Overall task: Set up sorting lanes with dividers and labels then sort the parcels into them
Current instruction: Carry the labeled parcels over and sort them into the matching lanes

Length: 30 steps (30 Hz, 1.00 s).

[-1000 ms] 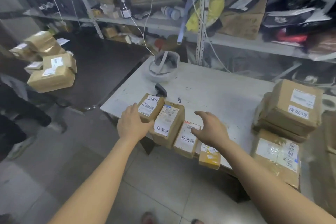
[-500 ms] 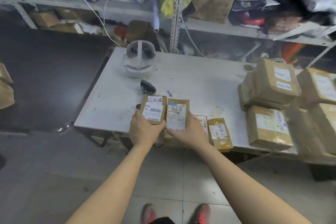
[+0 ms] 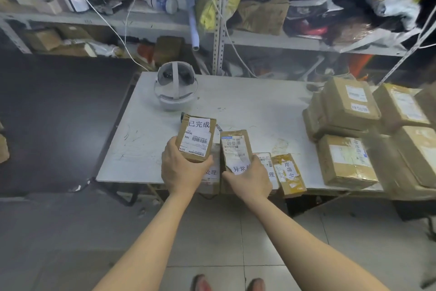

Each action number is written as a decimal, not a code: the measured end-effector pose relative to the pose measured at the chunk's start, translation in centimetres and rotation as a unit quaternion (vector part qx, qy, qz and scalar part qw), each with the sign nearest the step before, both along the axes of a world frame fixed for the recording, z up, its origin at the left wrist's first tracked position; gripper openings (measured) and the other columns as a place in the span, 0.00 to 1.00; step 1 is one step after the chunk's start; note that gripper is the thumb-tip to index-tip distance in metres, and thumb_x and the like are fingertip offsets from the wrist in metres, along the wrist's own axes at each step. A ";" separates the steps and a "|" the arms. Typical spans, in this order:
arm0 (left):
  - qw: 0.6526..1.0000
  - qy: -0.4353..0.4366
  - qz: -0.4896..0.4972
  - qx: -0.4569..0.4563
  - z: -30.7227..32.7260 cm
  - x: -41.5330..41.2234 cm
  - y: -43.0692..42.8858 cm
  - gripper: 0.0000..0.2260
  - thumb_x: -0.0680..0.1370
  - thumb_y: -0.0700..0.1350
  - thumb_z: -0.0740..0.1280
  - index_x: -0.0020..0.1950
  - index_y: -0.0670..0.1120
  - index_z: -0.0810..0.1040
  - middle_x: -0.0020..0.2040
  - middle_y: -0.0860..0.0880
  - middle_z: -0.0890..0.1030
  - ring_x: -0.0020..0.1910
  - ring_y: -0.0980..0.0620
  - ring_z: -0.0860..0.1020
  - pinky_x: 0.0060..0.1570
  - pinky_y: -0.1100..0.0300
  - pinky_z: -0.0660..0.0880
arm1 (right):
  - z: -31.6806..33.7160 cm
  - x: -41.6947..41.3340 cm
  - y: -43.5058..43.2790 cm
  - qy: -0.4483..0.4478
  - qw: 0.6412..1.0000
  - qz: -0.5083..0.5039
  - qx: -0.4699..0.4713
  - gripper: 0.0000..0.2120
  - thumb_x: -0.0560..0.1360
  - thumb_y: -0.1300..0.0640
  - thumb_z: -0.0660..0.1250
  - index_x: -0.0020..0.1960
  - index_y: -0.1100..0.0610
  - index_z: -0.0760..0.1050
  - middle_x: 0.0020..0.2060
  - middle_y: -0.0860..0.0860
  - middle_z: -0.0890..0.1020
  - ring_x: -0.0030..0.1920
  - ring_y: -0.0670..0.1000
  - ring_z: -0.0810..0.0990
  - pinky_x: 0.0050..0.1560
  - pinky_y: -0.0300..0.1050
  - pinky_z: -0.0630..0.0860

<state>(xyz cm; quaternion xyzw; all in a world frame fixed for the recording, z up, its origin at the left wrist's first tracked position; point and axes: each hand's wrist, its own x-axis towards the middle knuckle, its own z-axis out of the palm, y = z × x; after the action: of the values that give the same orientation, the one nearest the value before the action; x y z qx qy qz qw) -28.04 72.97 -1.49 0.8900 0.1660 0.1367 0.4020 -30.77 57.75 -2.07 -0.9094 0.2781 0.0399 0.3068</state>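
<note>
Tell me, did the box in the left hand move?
Yes. The left hand has lifted the box off the table, up toward the white headset.

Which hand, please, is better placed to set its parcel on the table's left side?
Likely the left hand: it grips the 已完成 parcel nearest that tabletop area; the right hand holds the 异常 parcel farther right.

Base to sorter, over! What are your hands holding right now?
Left hand grips the 已完成 parcel. Right hand grips the 异常 parcel. Other parcels lie beneath both. Headset behind, apart.
</note>
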 end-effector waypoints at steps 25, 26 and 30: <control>0.978 -0.165 -0.126 -0.018 7.4 -4.9 -30.4 0.41 0.61 0.62 0.79 0.68 0.49 0.68 0.61 0.50 0.76 0.58 0.50 0.73 0.55 0.49 0.76 | 9.2 -9.5 -32.1 -0.245 0.954 -0.080 0.153 0.41 0.65 0.48 0.77 0.73 0.52 0.65 0.56 0.46 0.77 0.53 0.44 0.73 0.49 0.32 0.69; 0.976 -0.169 -0.133 -0.024 7.6 -5.5 -32.8 0.41 0.60 0.63 0.78 0.68 0.50 0.68 0.60 0.50 0.76 0.57 0.51 0.73 0.54 0.49 0.77 | 9.6 -10.2 -34.2 -0.255 0.952 -0.082 0.150 0.42 0.65 0.48 0.78 0.74 0.53 0.65 0.58 0.46 0.77 0.54 0.43 0.73 0.49 0.31 0.69; 0.969 -0.181 -0.160 -0.048 8.8 -7.5 -42.0 0.40 0.60 0.64 0.78 0.67 0.50 0.69 0.58 0.51 0.77 0.56 0.53 0.73 0.53 0.49 0.77 | 10.5 -13.0 -42.9 -0.279 0.945 -0.110 0.129 0.45 0.62 0.46 0.78 0.75 0.54 0.65 0.59 0.45 0.77 0.59 0.45 0.75 0.58 0.38 0.72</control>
<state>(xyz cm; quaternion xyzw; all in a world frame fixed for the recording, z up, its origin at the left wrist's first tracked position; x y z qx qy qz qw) -35.52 30.93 7.28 0.8452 -0.0475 0.2213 0.4841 -43.73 14.83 8.45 -0.8003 0.2724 -0.2144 0.4892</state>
